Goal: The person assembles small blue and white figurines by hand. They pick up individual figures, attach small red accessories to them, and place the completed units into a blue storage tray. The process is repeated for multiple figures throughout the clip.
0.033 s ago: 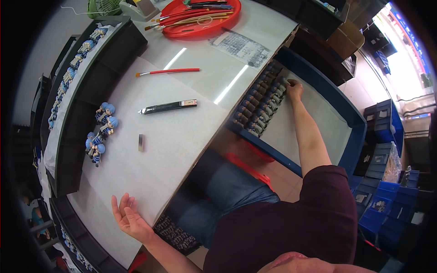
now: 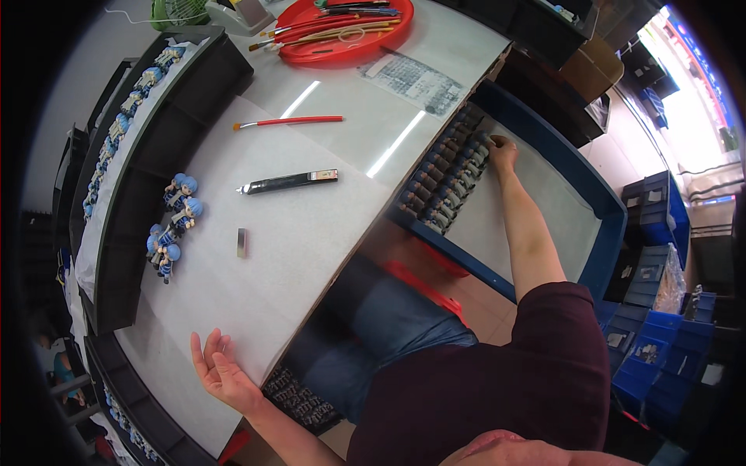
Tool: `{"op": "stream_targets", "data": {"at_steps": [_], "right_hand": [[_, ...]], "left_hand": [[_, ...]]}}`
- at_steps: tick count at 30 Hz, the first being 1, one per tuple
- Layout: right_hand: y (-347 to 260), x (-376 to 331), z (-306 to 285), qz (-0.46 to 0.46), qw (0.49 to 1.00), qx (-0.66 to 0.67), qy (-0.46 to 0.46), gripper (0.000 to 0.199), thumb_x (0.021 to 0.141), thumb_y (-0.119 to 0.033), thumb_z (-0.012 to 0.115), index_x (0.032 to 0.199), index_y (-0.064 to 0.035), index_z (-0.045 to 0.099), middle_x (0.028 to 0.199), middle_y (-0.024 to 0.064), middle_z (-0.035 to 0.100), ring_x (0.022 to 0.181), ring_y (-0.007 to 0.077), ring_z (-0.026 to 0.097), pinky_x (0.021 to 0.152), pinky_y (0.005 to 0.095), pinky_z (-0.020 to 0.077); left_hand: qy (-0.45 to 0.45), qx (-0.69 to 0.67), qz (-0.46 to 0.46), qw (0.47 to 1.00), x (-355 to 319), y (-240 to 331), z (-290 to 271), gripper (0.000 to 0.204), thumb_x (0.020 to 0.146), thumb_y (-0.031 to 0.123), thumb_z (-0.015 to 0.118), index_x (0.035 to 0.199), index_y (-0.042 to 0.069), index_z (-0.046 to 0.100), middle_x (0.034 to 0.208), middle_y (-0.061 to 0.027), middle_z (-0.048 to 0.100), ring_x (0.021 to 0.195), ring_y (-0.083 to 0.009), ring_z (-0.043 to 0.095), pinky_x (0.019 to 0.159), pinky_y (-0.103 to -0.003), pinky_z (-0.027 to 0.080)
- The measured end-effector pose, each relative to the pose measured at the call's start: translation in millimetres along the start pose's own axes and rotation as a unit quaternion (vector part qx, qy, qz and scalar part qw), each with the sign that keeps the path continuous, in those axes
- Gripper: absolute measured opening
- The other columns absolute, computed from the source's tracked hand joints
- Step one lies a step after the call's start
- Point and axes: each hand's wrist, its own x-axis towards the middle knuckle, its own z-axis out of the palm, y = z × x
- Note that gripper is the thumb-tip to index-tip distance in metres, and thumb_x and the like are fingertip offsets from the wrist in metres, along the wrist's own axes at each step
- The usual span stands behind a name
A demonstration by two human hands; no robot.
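Nothing visibly moved. Figure rows (image 2: 464, 175) lie just left of nearer right hand (image 2: 504, 152), grip unclear. Left hand (image 2: 225, 378) spread, empty.

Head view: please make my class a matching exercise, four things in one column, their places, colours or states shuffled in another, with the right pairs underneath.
1. Left hand
2. Right hand
3. Craft knife
4. Loose paintbrush

A. Red handle
B. At the rows of small figures in the blue tray
C. Black body, lying on the white sheet
D. Fingers loosely curled, nothing visible in it

Pairs: 1-D, 2-B, 3-C, 4-A
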Motion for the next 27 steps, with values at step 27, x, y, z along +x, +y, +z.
{"op": "stream_targets", "data": {"at_steps": [27], "right_hand": [[-479, -366, -8, -0.68, 0.614, 0.194, -0.351, 0.03, 0.077, -0.009, 0.063, 0.106, -0.0038, 0.059, 0.105, 0.0163, 0.06, 0.099, 0.0302, 0.055, 0.085, 0.0395, 0.044]], "left_hand": [[-0.004, -0.084, -0.027, 0.996, -1, 3, -5, 0.035, 0.087, 0.002, 0.054, 0.121, -0.003, 0.048, 0.099, -0.014, 0.063, 0.085, -0.0154, 0.06, 0.077, -0.027, 0.049]]}}
